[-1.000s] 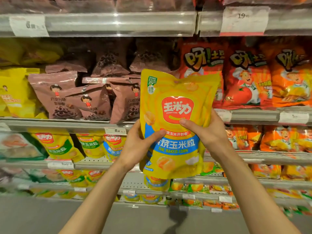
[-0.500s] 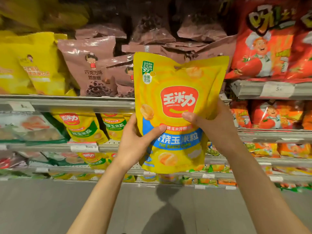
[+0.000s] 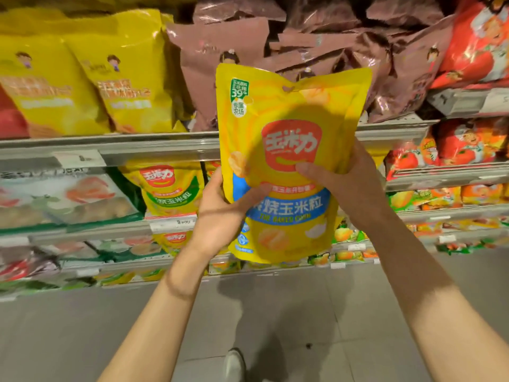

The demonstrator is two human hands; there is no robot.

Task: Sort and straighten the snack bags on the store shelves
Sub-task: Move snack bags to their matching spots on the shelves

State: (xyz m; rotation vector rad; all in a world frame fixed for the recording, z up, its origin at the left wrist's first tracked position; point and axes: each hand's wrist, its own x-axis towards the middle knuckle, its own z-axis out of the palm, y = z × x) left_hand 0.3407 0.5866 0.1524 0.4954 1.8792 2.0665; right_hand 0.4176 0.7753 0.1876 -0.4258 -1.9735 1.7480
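Observation:
I hold a yellow baked-corn snack bag [image 3: 286, 111] with a red logo and a blue band upright in front of the shelves. My left hand [image 3: 220, 213] grips its lower left edge, thumb across the front. My right hand [image 3: 349, 186] grips its right side, thumb pressed just under the red logo. Matching yellow corn bags with a green band [image 3: 170, 188] stand on the shelf below, left of my hands. Brown chocolate-ring bags [image 3: 220, 45] lie jumbled on the shelf behind the held bag.
Yellow bags [image 3: 82, 86] stand at the upper left, red-orange tomato chip bags [image 3: 473, 42] fill the right shelves. A metal shelf rail [image 3: 137, 150] with price tags runs across. Green-white packs [image 3: 60, 199] sit at the left. Grey floor tiles [image 3: 275, 312] and my shoe [image 3: 234, 365] lie below.
The view has tilted down and closer to the shelves. The held bag stays in both hands, now in front of the brown bags' shelf edge, and my grip is unchanged.

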